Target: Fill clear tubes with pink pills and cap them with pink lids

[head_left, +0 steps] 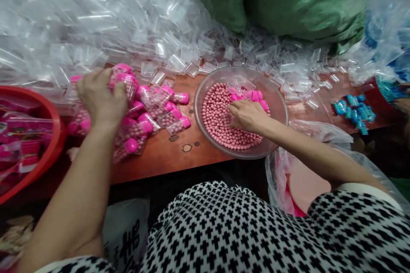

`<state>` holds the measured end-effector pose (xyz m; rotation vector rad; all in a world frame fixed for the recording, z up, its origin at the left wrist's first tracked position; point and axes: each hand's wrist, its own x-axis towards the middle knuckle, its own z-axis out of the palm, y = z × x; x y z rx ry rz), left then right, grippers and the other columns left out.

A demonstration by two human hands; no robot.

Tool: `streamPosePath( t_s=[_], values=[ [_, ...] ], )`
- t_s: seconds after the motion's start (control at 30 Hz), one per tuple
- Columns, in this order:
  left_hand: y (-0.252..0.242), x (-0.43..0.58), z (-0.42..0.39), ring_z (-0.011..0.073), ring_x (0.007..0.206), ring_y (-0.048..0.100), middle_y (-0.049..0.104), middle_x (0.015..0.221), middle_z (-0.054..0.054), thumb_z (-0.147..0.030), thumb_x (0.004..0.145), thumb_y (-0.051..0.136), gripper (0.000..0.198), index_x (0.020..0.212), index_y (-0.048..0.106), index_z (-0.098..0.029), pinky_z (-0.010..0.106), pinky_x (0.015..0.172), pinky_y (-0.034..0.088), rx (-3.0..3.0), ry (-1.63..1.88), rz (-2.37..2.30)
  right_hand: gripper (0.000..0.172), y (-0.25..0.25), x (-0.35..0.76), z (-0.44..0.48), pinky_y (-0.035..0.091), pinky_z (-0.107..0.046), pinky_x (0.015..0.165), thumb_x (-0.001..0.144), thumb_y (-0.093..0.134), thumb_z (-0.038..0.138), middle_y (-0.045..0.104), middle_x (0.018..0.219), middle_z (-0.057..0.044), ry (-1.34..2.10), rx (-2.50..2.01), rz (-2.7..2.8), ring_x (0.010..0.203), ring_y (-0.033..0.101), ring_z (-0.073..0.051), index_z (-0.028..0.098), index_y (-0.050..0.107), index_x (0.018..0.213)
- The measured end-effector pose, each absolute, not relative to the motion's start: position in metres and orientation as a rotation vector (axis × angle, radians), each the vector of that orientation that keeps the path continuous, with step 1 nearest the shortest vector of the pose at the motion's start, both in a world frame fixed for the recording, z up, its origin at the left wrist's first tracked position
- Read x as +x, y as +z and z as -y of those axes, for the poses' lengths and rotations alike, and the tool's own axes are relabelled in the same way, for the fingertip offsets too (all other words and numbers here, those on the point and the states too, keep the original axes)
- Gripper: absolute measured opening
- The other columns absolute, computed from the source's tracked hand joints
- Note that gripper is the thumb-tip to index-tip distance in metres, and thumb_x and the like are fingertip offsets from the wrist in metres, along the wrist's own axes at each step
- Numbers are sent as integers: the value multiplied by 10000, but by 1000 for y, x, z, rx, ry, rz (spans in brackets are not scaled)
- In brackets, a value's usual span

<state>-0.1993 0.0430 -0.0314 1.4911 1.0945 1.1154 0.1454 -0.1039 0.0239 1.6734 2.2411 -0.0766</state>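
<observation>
My left hand (103, 96) is closed over the left pile, its fingers and thumb around a pink-capped container (127, 83) with pink beads inside. More filled, pink-capped clear containers (156, 98) lie heaped beside and under this hand. On the table stands a translucent basin (205, 141) of round pink beads (218, 123). My right hand (248, 116) reaches into it, fingers curled at the beads around a blurred clear plastic container (228, 118), partly hidden. Several pink caps (253, 95) and a clear container lie in the basin behind that hand.
Empty clear containers (173, 42) are heaped along the back. Behind them sits a green sack (297, 4). A red tub (59, 136) with pink packages is at left. Blue filled containers (355, 111) and another person's hand (404, 104) are at right. A plastic bag (320, 134) hangs below the edge.
</observation>
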Motion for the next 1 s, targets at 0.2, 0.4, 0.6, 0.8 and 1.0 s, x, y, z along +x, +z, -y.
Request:
streamPosePath(
  t_s=[0.2, 0.4, 0.6, 0.8, 1.0],
  values=[
    [-7, -123, -2, 291, 1324, 561, 688, 1293, 37, -331, 917, 696, 312, 1213, 698, -233, 457, 949, 383, 1954, 1221, -1190, 213, 13, 143, 90, 442, -347, 814, 928, 654, 256, 707, 1192, -172, -149, 1689, -2299, 1106, 626, -300, 109, 699, 1075],
    [4, -40, 34, 288, 1120, 679, 751, 1180, 73, -279, 787, 743, 399, 1177, 729, -195, 413, 1031, 488, 2004, 828, -700, 59, 31, 163, 88, 385, -262, 687, 870, 680, 166, 716, 818, -31, -621, 2078, -2494, 766, 617, -160, 155, 672, 813],
    [4, -1, 45, 213, 878, 715, 752, 1001, 53, -335, 850, 691, 379, 1197, 718, -183, 347, 849, 588, 1588, 865, -585, 242, 69, 199, 100, 484, -279, 697, 895, 685, 398, 708, 800, -24, -1155, 2284, -2779, 721, 642, -150, 162, 690, 949],
    [3, -3, 53, 209, 846, 720, 732, 924, 58, -380, 731, 824, 462, 1119, 725, -151, 319, 717, 641, 1278, 825, -596, 185, 52, 238, 106, 535, -371, 823, 904, 584, 188, 773, 855, -126, -226, 2441, -2094, 854, 742, -272, 141, 763, 898],
    [-2, -7, 54, 205, 858, 724, 753, 943, 64, -423, 675, 886, 535, 1112, 736, -153, 331, 742, 648, 1211, 818, -668, 256, 13, 233, 101, 564, -374, 776, 941, 552, 184, 786, 966, -228, 21, 2249, -1877, 914, 760, -331, 110, 754, 1079]
  ],
)
